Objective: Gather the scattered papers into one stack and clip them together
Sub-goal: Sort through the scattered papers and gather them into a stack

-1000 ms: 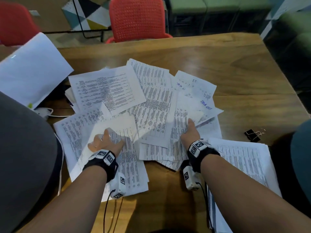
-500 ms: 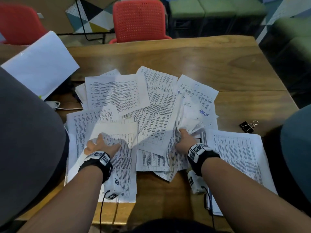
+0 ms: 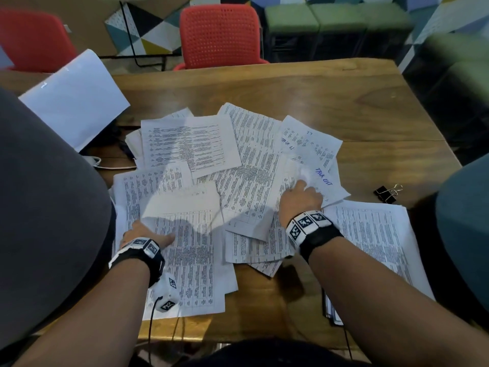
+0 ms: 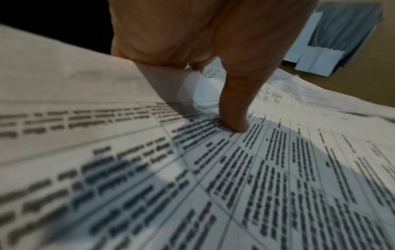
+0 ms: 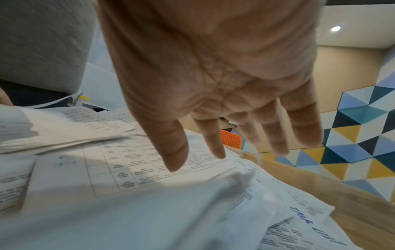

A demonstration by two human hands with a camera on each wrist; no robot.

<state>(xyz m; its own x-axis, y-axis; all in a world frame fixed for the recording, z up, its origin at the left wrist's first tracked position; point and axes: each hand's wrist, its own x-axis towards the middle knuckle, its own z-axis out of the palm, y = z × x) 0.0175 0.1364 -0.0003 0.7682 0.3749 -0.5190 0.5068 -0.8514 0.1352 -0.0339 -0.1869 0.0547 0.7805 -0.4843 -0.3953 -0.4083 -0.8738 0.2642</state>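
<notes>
Printed papers [image 3: 190, 144] lie scattered and overlapping across the middle of the wooden table [image 3: 317, 102]. My left hand [image 3: 156, 231] rests on the near-left sheet [image 4: 256, 186]. Its thumb [image 4: 235, 118] presses straight down on the print, and a folded-over flap hides the other fingers. My right hand [image 3: 301, 194] hovers over the right side of the pile with its fingers [image 5: 215, 143] straight and spread, by a crumpled sheet [image 3: 304, 170] with blue handwriting. A black binder clip [image 3: 386, 193] lies on the bare wood to the right.
A squared stack of printed sheets [image 3: 370, 234] sits near my right forearm. A person in grey [image 3: 39, 207] crowds the left, with a blank white sheet [image 3: 74, 102] behind them. Another person in teal [image 3: 463, 221] is at the right. Red chairs [image 3: 219, 35] stand beyond the table.
My right hand has let go of the crumpled sheet it gripped half a second ago and spread its fingers. The left hand's fingers have slipped under the folded flap.
</notes>
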